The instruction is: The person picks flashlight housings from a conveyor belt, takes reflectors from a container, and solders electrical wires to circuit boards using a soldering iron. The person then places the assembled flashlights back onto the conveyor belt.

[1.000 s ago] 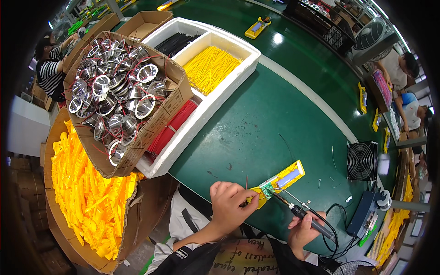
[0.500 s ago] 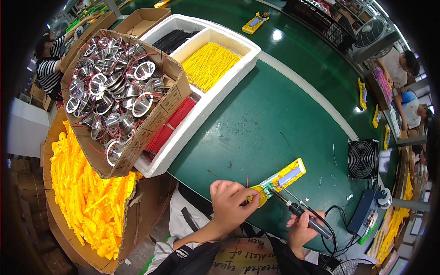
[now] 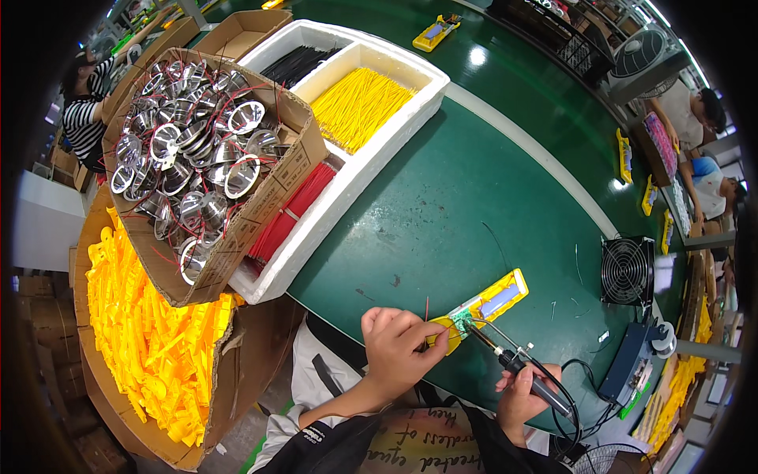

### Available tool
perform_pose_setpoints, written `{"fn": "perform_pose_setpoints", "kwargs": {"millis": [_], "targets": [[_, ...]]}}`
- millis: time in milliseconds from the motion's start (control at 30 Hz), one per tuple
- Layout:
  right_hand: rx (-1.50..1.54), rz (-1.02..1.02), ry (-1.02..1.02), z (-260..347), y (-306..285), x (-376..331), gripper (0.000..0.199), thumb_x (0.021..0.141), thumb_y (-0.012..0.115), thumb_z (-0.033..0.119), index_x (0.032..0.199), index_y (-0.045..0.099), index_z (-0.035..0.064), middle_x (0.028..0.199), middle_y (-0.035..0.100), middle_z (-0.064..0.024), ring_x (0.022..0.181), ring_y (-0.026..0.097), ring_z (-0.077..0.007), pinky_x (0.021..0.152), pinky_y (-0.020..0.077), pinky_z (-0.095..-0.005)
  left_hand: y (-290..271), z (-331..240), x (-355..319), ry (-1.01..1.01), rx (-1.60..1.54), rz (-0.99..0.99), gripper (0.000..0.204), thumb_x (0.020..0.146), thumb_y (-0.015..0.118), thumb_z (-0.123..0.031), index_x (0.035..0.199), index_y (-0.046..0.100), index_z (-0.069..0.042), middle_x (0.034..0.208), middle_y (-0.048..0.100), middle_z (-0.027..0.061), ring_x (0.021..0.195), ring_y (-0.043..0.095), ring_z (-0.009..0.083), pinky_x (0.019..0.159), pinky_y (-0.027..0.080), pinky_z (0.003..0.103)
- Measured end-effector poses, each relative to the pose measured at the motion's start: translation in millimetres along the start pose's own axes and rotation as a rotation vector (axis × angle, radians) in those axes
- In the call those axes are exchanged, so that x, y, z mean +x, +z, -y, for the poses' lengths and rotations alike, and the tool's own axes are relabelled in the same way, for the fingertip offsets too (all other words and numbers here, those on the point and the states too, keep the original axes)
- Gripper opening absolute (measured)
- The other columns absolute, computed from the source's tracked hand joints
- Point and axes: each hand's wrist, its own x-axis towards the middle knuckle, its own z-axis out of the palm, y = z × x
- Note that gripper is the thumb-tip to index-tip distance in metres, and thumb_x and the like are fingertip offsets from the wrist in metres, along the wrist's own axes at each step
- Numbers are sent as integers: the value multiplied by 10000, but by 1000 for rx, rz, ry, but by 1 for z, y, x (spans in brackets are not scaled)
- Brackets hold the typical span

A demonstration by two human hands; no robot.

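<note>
On the green bench in front of me lies a yellow plastic casing (image 3: 515, 286) with a blue-lilac cell inside and a small green circuit board (image 3: 461, 317) toward its near end. My left hand (image 3: 401, 341) is closed, thumb and forefinger pinched at that near end. Whether a thin wire is also between those fingertips is hidden. A short red wire (image 3: 427, 306) sticks up beside them. In my right hand (image 3: 525, 393) is a soldering iron (image 3: 511, 361), held like a pen. Its tip is at the board, with a thin curved feed tube running alongside.
Left of the bench are a white foam box (image 3: 365, 183) of black, yellow and red wires, a carton (image 3: 272, 207) of shiny reflector cups, and a larger carton (image 3: 223, 379) of yellow parts. At right stand a small fan (image 3: 628, 270), a blue soldering unit (image 3: 624, 363) and a solder reel (image 3: 665, 341).
The view has shifted very slightly. Both hands, the soldering iron and the casing keep nearly the same positions.
</note>
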Motion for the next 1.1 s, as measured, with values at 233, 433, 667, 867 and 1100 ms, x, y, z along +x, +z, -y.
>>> {"fn": "perform_pose_setpoints", "kwargs": {"millis": [233, 433, 667, 867, 1100], "targets": [[-60, 60, -52, 8, -1, 0, 269, 779, 571, 174, 831, 381, -9, 645, 514, -138, 444, 495, -122, 411, 444, -227, -1, 1, 1, 4, -3, 13, 97, 574, 687, -113, 632, 616, -147, 544, 432, -48, 585, 428, 136, 667, 292, 307], [-48, 60, -78, 5, -3, 1, 277, 780, 571, 185, 831, 382, -11, 643, 516, -137, 440, 492, -121, 410, 439, -225, 0, 2, 0, 10, 0, 11, 102, 571, 688, -112, 633, 613, -144, 548, 432, -44, 583, 428, 141, 662, 293, 311], [-28, 45, -72, 6, 1, 2, 266, 786, 565, 171, 839, 378, -11, 646, 516, -136, 449, 495, -119, 419, 440, -223, 1, 0, 1, 23, 13, 4, 104, 575, 691, -108, 645, 622, -139, 552, 432, -39, 584, 431, 146, 665, 301, 315], [-24, 75, -26, 4, 3, 2, 242, 790, 556, 146, 841, 376, -6, 645, 514, -128, 462, 503, -114, 433, 445, -219, 2, 2, -1, 41, 24, 0, 110, 576, 699, -104, 657, 631, -133, 547, 433, -40, 585, 437, 146, 671, 308, 315], [-46, 49, -47, 3, 2, 3, 270, 777, 573, 192, 827, 373, 18, 609, 510, -114, 426, 486, -111, 397, 418, -209, 2, 2, 0, 43, 28, -8, 112, 576, 699, -103, 656, 626, -132, 552, 437, -37, 583, 440, 150, 680, 317, 320]]}}
